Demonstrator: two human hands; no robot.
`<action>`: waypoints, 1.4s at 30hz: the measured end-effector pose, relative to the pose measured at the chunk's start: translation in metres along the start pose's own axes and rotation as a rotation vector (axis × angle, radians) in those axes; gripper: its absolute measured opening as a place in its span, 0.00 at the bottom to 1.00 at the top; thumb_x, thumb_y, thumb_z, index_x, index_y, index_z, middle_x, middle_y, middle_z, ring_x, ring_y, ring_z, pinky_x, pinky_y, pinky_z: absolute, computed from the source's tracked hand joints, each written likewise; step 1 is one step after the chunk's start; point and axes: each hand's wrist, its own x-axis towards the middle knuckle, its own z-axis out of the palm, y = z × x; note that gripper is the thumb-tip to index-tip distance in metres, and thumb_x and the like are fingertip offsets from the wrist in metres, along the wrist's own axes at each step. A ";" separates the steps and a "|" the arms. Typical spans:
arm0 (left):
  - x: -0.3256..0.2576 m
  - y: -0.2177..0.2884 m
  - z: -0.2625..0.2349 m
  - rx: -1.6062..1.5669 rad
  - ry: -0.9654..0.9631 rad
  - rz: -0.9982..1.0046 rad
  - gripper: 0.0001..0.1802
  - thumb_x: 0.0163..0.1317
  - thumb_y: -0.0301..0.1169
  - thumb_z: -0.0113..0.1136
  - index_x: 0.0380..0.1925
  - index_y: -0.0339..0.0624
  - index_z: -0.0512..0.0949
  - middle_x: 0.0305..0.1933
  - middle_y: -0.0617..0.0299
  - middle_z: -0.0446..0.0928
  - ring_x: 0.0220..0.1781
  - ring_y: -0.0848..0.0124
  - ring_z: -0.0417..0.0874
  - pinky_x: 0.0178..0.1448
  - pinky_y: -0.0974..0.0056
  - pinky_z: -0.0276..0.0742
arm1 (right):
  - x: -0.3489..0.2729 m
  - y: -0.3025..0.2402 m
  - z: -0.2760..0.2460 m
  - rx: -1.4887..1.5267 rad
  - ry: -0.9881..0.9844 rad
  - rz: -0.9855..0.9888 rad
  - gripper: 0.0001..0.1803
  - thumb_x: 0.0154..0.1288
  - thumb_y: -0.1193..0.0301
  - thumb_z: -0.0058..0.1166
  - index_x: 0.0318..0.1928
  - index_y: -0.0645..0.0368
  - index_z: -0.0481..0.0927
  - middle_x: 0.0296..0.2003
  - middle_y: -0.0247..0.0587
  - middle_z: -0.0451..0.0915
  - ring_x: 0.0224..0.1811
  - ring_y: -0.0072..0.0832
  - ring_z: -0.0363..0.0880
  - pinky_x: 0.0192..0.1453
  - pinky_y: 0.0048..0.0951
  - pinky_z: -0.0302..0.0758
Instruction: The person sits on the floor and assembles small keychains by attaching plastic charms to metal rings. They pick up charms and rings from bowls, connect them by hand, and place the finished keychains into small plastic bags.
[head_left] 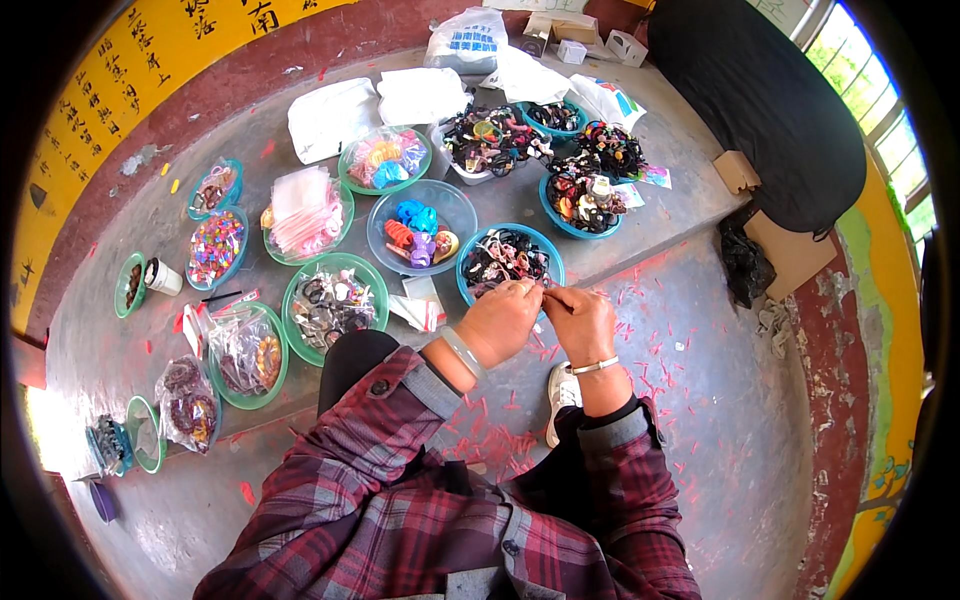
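Note:
My left hand (498,324) and my right hand (584,328) meet just in front of the near edge of a blue bowl (463,272). Their fingertips are pinched together, and whatever they hold is too small and covered to make out. Inside that bowl lies a tangle of black and pink hair ties (510,258). To its left a clear blue bowl (374,222) holds blue, orange and purple bunched pieces. A green bowl (290,325) of grey, black and white small items sits left of my left wrist. Both wrists wear bands.
More bowls stand farther back, among them a blue one (549,212) and a green one (424,172). At the left is a bowl of colourful small pieces (216,245). A white cup (163,277) stands beside it. Pink scraps (650,372) litter the floor below the ledge.

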 end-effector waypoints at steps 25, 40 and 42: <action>0.005 -0.004 -0.004 -0.732 0.028 -0.441 0.11 0.58 0.31 0.49 0.31 0.34 0.76 0.24 0.51 0.76 0.26 0.66 0.79 0.31 0.66 0.72 | 0.003 0.001 -0.001 0.198 -0.029 -0.019 0.06 0.47 0.76 0.56 0.30 0.61 0.78 0.25 0.40 0.79 0.27 0.29 0.77 0.31 0.25 0.72; 0.006 0.001 0.000 -0.629 0.084 -0.262 0.11 0.57 0.29 0.45 0.30 0.32 0.74 0.26 0.47 0.74 0.29 0.54 0.76 0.33 0.60 0.71 | 0.000 -0.004 0.005 -0.003 0.170 -0.168 0.02 0.47 0.76 0.54 0.25 0.58 0.77 0.22 0.42 0.76 0.25 0.38 0.75 0.30 0.33 0.70; 0.007 0.003 -0.004 -0.690 0.086 -0.280 0.11 0.56 0.28 0.46 0.33 0.32 0.75 0.27 0.47 0.75 0.29 0.57 0.78 0.33 0.62 0.72 | 0.000 -0.004 0.006 0.084 0.176 -0.101 0.02 0.47 0.76 0.54 0.26 0.59 0.78 0.23 0.41 0.77 0.24 0.34 0.76 0.29 0.29 0.71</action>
